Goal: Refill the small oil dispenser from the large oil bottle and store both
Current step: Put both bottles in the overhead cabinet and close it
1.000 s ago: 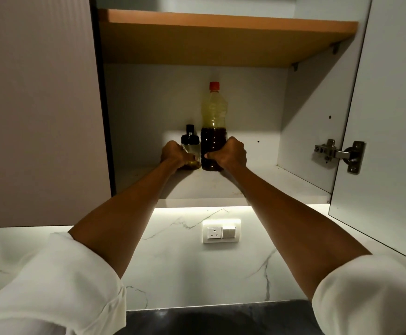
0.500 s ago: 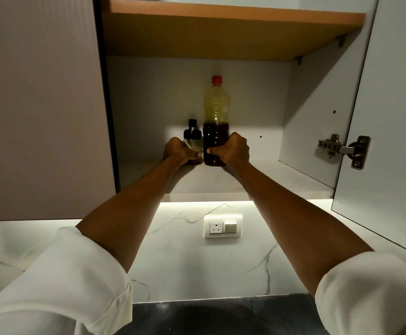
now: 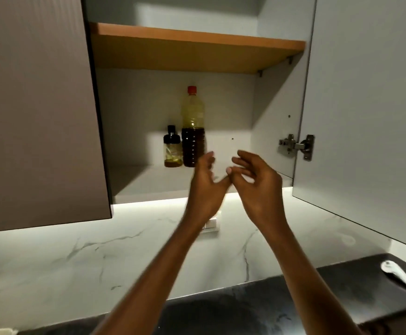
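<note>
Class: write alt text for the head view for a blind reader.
A large oil bottle and a small oil dispenser stand side by side on the lower shelf of an open cabinet. The left hand and right hand hover in front, open, empty.

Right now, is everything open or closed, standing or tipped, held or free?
Tall plastic oil bottle with red cap: upright, capped, free.
Small glass dispenser with black top: upright, capped, free.
Pale right cabinet door: open.
Left hand: open, empty.
Right hand: open, empty.
</note>
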